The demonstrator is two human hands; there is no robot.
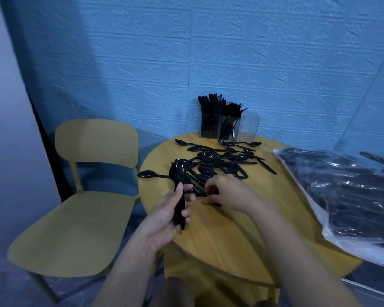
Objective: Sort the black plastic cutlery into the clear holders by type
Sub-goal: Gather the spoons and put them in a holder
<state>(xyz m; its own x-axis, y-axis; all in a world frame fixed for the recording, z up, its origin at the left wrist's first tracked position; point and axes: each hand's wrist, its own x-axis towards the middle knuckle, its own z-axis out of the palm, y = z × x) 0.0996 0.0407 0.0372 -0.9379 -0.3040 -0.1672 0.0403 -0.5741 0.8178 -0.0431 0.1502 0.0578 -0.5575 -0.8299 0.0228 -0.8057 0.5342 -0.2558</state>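
At table edge, left hand [164,214] clasps a bundle of spoons [179,173], bowls up; right hand [226,191] pinches another spoon from the pile [222,160]. Step: gathering spoons. Next, presumably: carry the bundle to the empty holder [248,127] beside the forks [232,111] and knives [210,105].

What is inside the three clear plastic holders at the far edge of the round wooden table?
The left clear holder holds black knives or handles, the type being unclear. The middle holder holds black plastic forks. The right holder looks empty. The holders' bottoms are hidden by cutlery.
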